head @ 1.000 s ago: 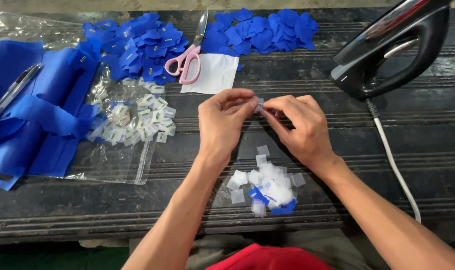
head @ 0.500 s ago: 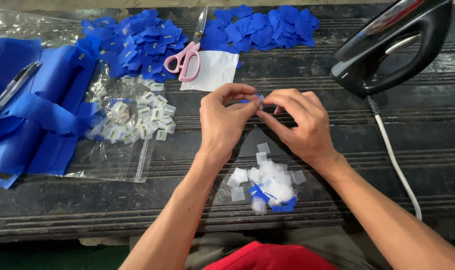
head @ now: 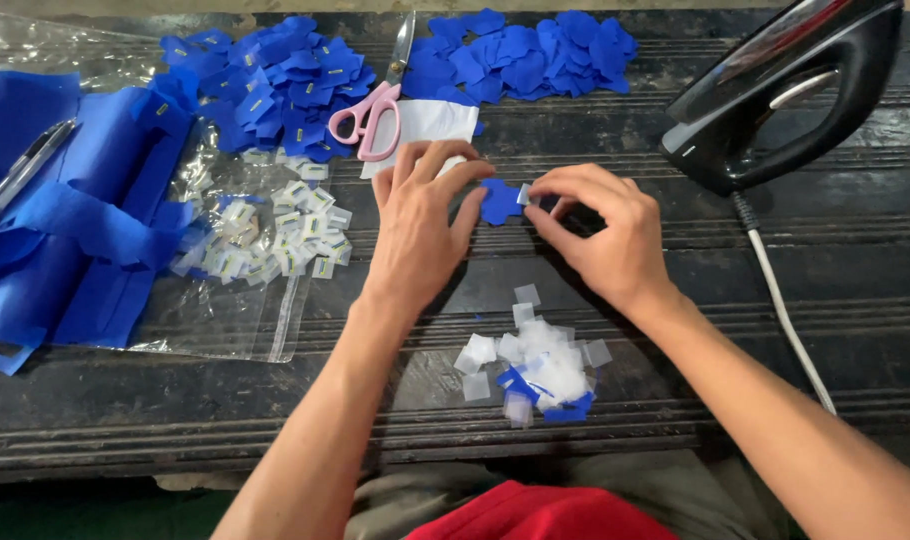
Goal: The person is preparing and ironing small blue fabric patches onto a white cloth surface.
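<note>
1. the counter (head: 855,300) is dark, ridged and wide – its near edge runs just above the person's lap, its far edge just behind the blue heaps; the most open room lies on the right, between the cord and the right forearm, and in the strip along the near edge

2. blue cloth (head: 65,230) fills the left end with a pen (head: 20,172) on it, and a clear plastic bag (head: 235,300) spreads beside it, so the left side is crowded

3. a black iron (head: 785,90) stands tilted at the far right, its white cord (head: 780,300) trailing toward the near edge close to the right arm

4. two heaps of blue cut pieces (head: 275,85) lie at the back, one with small labels on the pieces – to my eye the finished lot – with pink scissors (head: 370,115) between them; many loose white labels (head: 275,235) remain on the bag, so much looks left

5. a pile of white scraps (head: 540,365) sits near the wrists

6. the left hand (head: 420,225) and right hand (head: 600,235) are close together – fingertips pinched on one small blue piece (head: 497,200), which is held low over the counter's middle, with a white tab (head: 523,194) at its edge
</note>
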